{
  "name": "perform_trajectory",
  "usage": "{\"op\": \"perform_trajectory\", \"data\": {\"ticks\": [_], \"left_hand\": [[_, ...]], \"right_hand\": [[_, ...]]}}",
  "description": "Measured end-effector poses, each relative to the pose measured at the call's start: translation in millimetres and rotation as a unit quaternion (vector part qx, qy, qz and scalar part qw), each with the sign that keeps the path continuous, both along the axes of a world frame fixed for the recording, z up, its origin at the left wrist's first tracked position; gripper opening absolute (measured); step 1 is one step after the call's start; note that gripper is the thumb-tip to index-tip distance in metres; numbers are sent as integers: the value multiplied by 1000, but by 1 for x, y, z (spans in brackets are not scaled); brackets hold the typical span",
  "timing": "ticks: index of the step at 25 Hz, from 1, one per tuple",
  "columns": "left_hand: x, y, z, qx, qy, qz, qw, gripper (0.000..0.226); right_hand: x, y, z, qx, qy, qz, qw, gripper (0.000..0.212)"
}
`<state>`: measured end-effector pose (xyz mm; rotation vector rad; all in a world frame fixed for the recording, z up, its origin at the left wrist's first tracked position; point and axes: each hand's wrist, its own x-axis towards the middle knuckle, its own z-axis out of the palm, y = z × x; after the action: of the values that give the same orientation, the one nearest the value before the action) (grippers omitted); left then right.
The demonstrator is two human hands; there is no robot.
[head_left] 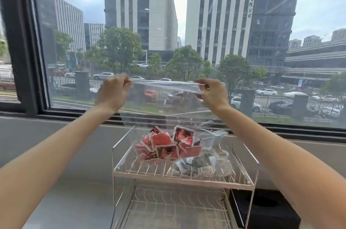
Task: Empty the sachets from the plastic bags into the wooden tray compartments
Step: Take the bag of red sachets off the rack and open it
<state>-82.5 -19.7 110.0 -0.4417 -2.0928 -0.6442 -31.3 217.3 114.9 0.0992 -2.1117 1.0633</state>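
Two bare forearms reach in from the near corners and rise toward the window (187, 22). Each ends in a pinching grip on the top edge of a clear plastic bag (164, 105). The left hand (112, 94) has its fingers closed on the bag's left corner, and the right hand (212, 94) is closed on the right corner, so the bag mouth is stretched flat between them, high in front of the glass.

From that taut edge the bag hangs straight down. Its bottom bulges with red sachets (166, 144), bunched in a heap. That heap sits at the level of the upper shelf of a clear two-level rack (183, 178) standing on the grey counter (74, 182); whether the bag bottom rests on the shelf or hangs just above it I cannot tell.

Just to the right of the red heap, on the same upper shelf, lies a second clear bag holding dark grey and black sachets (202, 165), touching or nearly touching the first. White wire dividers run across both shelves, and the lower shelf (174, 208) shows only its wire grid.

A black box (265, 210) stands on the counter just right of the rack, at the near right. Beyond the window are tall buildings, trees and parked cars.
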Motion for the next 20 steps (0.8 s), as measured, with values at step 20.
{"op": "perform_trajectory", "data": {"ticks": [20], "left_hand": [[125, 0, -42, -21, 94, -85, 992, 25]], "right_hand": [[148, 12, -53, -125, -65, 50, 989, 28]]}}
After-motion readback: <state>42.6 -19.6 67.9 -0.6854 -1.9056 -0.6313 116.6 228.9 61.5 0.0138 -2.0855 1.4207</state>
